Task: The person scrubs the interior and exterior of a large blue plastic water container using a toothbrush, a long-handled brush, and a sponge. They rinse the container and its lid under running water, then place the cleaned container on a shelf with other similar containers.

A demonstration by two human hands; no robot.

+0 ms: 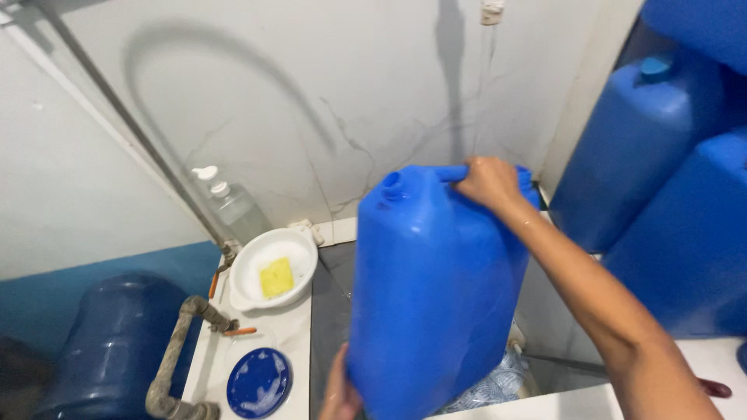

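A person tilts a blue jerrycan [432,295] over the sink [331,311], right hand [486,183] closed on its top handle, left hand [338,389] bracing the base at seven o'clock; its grip is hidden.

Glossy blue plastic jerrycan [432,288] (wet), cracked painted wall [327,101]

One head-worn view looks down, close in, at the sink [342,280] corner and wall [311,93]
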